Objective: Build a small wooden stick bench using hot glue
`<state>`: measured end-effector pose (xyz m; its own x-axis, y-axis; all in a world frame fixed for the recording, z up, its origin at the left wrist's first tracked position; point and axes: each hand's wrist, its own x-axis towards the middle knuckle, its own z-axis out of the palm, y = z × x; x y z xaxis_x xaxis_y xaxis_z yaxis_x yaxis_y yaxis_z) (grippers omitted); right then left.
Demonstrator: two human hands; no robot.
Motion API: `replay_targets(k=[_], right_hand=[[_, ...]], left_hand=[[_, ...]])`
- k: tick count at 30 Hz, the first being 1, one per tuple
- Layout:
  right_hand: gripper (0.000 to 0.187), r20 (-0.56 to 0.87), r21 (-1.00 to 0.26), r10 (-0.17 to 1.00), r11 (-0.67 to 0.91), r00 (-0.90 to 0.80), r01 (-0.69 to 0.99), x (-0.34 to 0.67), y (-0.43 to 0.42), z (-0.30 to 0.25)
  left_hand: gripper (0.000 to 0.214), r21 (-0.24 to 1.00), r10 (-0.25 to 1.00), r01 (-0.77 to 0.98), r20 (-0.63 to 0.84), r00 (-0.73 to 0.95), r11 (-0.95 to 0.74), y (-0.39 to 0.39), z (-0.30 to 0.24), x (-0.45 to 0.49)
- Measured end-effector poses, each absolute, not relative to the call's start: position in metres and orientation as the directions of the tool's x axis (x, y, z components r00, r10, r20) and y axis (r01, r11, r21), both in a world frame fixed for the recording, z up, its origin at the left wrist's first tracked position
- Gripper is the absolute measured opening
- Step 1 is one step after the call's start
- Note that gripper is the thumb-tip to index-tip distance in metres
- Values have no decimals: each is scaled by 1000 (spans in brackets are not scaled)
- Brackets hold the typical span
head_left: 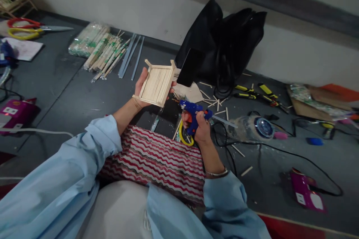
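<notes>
My left hand (pixel 139 89) holds up a small square tray (pixel 156 83) made of pale wooden sticks, with short posts at its corners, its flat slatted face turned toward me. To its lower right, my right hand (pixel 199 125) is wrapped round the handle of a blue glue gun (pixel 193 112), whose nozzle points left toward the tray's lower corner without touching it. A yellow loop (pixel 184 137) hangs below the gun. Both hands hover above a red and white wavy-striped cloth (pixel 157 160) on my lap.
On the dark floor lie a pile of wrapped chopsticks (pixel 97 46), red and yellow scissors (pixel 22 28), a black bag (pixel 221 48) with a dark phone (pixel 190 68) leaning on it, yellow-handled pliers (pixel 259 95), a plastic bottle (pixel 249 129), black cables, scattered stick offcuts and magenta boxes (pixel 305 194).
</notes>
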<state>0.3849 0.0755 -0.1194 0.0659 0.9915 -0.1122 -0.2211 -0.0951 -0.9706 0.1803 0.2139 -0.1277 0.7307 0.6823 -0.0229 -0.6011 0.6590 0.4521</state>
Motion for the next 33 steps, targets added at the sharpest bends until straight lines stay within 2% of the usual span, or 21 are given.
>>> replay_targets(k=[3,6,10,13,16,18,20,22,24,29,33], right_hand=[[60,-118,-969,980,-78,158,-235,385,78,-120],[58,-85,-986,952,-38,294,-162,386,78,-123],[54,37,-992,917,-15,398,128,388,75,-118],[54,153,-935,874,-22,462,353,399,70,-103],[56,203,-865,841,-85,501,494,423,61,-79],[58,273,-763,792,-166,545,624,443,51,-61],[54,374,-531,739,-325,560,783,465,42,-44],[48,414,-304,689,-511,595,804,483,33,-31],[46,390,-161,660,-638,642,753,497,29,-22],[51,204,53,715,-690,669,722,520,30,-9],[42,53,72,772,-636,634,768,536,31,-7]], left_hand=[[82,440,701,-624,-18,713,646,218,-132,184],[72,434,724,-634,-64,687,640,220,-134,188],[63,488,755,-625,-114,645,608,217,-132,191],[53,529,770,-611,-137,623,588,214,-128,193],[43,531,807,-644,-140,573,550,212,-125,195],[40,524,822,-665,-135,553,533,211,-124,195],[40,521,824,-670,-124,553,528,210,-125,195],[41,529,832,-678,-107,544,511,209,-125,195],[42,540,851,-691,-96,517,481,208,-125,195],[43,579,900,-712,-93,426,398,207,-124,196],[40,563,911,-732,-98,400,382,209,-126,197]])
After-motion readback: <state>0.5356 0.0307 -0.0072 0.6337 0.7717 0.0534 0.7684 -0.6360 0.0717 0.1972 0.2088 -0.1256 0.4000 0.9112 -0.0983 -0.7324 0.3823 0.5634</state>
